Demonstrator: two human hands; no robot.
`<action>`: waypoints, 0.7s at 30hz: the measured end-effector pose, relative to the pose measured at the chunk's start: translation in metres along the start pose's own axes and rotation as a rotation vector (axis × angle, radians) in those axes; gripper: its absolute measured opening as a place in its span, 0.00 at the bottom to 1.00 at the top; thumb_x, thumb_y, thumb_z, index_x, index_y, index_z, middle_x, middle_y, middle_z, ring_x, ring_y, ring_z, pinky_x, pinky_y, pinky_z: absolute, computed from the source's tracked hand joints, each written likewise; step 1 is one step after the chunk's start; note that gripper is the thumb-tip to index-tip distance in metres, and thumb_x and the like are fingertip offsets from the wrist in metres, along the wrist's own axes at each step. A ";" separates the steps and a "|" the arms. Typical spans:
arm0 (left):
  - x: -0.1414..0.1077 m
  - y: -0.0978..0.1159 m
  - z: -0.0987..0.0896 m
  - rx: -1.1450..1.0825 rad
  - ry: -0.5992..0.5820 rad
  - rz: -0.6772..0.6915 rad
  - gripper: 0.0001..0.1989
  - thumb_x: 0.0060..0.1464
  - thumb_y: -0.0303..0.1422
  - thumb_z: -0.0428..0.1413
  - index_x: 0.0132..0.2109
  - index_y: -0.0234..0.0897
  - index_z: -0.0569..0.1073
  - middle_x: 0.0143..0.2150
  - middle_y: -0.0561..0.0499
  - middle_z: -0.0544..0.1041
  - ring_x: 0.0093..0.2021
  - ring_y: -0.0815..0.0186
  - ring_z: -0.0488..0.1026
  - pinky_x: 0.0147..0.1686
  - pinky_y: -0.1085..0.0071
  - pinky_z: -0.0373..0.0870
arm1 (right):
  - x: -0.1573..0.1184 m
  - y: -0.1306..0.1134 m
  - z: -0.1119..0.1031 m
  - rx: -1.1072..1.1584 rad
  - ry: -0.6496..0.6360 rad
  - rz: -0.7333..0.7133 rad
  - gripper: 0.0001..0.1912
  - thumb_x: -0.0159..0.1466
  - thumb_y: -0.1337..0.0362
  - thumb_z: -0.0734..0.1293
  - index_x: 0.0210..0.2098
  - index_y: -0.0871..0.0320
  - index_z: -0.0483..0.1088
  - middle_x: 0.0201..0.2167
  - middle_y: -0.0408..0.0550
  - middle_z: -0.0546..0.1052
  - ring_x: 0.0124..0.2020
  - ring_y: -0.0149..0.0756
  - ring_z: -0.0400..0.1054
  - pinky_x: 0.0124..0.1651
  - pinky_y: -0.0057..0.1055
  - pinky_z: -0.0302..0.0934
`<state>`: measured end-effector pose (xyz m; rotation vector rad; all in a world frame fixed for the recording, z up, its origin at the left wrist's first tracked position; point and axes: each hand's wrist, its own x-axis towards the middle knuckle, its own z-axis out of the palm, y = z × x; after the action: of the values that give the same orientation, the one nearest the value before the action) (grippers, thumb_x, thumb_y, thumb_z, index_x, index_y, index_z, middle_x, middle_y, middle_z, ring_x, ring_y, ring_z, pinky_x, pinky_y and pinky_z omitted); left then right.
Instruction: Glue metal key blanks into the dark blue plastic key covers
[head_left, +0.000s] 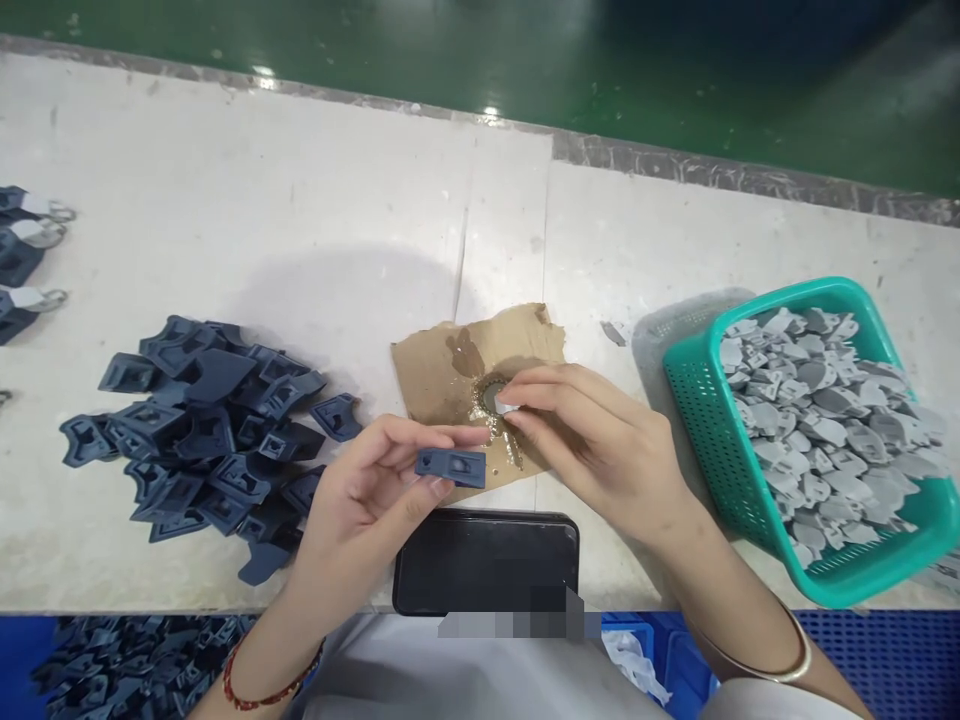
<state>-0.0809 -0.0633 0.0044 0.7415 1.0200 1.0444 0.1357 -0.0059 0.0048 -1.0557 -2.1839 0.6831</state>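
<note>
Between the thumb and fingers of my left hand (375, 480) is a dark blue plastic part (451, 467), its recessed side facing up. My right hand (607, 440) pinches a small light grey plastic piece (505, 402) at the fingertips. That piece is over a small round cap (491, 396) with a jagged rim, and I cannot tell whether they touch. Under the cap lies brown cardboard (427, 375), wet with a shiny liquid around it. A heap of similar dark blue parts (217, 385) lies left of my left hand.
A green basket (686, 390) full of light grey pieces (825, 420) stands at the right. A black phone (487, 565) lies at the table's front edge. Several blue parts with metal rings (26, 250) sit at the far left. Below the edge, a blue bin holds more dark parts (135, 665).
</note>
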 end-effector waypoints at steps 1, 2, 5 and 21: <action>0.000 0.000 -0.001 -0.018 -0.020 -0.009 0.05 0.65 0.29 0.61 0.45 0.44 0.79 0.49 0.48 0.86 0.51 0.62 0.82 0.47 0.70 0.81 | 0.000 0.001 0.001 -0.013 -0.007 -0.007 0.11 0.72 0.70 0.65 0.49 0.53 0.76 0.46 0.52 0.83 0.50 0.42 0.79 0.54 0.40 0.74; -0.001 -0.001 -0.002 -0.035 -0.039 -0.013 0.05 0.65 0.29 0.60 0.46 0.44 0.79 0.49 0.49 0.86 0.51 0.63 0.82 0.48 0.70 0.80 | 0.000 0.001 0.001 -0.025 -0.011 -0.015 0.11 0.72 0.70 0.65 0.49 0.53 0.76 0.45 0.52 0.83 0.50 0.42 0.79 0.54 0.40 0.74; 0.001 -0.002 -0.006 -0.089 -0.090 -0.021 0.05 0.65 0.30 0.60 0.46 0.44 0.79 0.46 0.49 0.84 0.48 0.63 0.81 0.50 0.68 0.80 | 0.000 0.002 0.002 -0.030 -0.008 -0.037 0.10 0.72 0.71 0.65 0.48 0.54 0.77 0.45 0.53 0.83 0.49 0.41 0.79 0.54 0.38 0.74; 0.000 -0.002 -0.005 0.330 -0.249 -0.106 0.15 0.73 0.42 0.46 0.46 0.40 0.73 0.35 0.52 0.69 0.35 0.67 0.66 0.38 0.71 0.63 | -0.001 -0.009 0.001 0.703 0.117 0.407 0.06 0.62 0.69 0.76 0.38 0.52 0.82 0.38 0.45 0.85 0.41 0.36 0.81 0.42 0.31 0.78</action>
<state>-0.0854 -0.0641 0.0012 1.0463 1.0134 0.6790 0.1316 -0.0115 0.0099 -1.1046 -1.4388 1.3989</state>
